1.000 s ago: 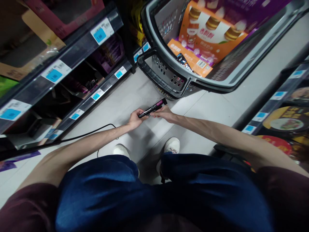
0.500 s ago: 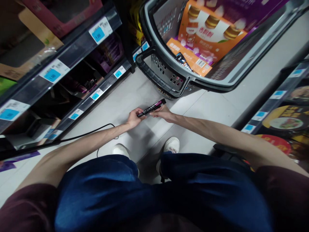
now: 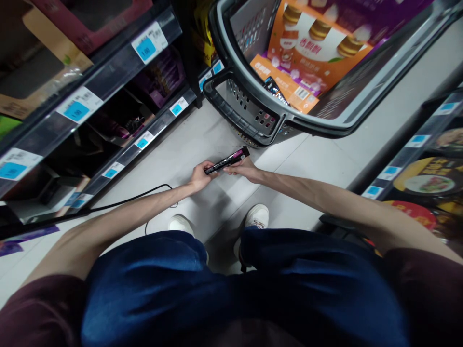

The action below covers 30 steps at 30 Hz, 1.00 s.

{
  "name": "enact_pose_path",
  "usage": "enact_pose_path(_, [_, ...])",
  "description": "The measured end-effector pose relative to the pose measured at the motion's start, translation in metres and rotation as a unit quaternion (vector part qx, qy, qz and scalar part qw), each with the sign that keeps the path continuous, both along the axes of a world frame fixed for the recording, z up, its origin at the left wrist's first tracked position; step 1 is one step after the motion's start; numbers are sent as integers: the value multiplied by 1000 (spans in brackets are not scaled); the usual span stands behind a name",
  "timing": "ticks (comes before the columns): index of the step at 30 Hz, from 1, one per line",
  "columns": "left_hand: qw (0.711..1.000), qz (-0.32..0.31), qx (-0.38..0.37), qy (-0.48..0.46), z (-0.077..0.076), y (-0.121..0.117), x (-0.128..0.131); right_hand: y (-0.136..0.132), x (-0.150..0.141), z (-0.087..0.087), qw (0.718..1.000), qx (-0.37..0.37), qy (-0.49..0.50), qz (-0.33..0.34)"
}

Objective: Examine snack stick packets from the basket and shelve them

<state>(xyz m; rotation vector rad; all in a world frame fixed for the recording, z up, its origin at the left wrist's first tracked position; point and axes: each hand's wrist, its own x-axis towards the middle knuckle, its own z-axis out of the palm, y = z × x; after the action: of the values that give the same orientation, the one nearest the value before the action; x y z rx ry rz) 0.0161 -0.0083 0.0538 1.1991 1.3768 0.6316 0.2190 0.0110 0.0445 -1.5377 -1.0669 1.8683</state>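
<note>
A slim black packet with a pink patch (image 3: 228,160) is held between my two hands over the floor, tilted with its right end higher in the picture. My left hand (image 3: 202,176) is closed on its left end. Fingers of my right hand (image 3: 246,169) grip it from below near the right end. What is inside the packet I cannot tell. Just beyond my hands stands a grey shopping basket (image 3: 352,126) with a black handle (image 3: 238,123). In it are an orange and purple carton (image 3: 311,48) and a small dark shiny packet (image 3: 275,90).
Store shelves (image 3: 119,62) with blue and white price tags and boxes line the left. On the right, a low shelf carries round-lidded food tubs (image 3: 430,183). A black cable (image 3: 137,193) loops over the pale floor (image 3: 304,193) by my left forearm. My white shoes (image 3: 257,217) stand below my hands.
Almost nothing differs. The black packet has turned very slightly in my hands, and both hands keep their hold in the same place.
</note>
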Motion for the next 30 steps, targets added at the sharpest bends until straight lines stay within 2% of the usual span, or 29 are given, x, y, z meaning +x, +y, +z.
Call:
enact_pose_path(11, [1000, -6, -4, 1, -2, 0, -1, 1, -1, 8, 1000, -14, -6, -5])
enact_pose_path(30, [999, -18, 5, 26, -3, 0, -1, 2, -2, 8, 999, -25, -16, -17])
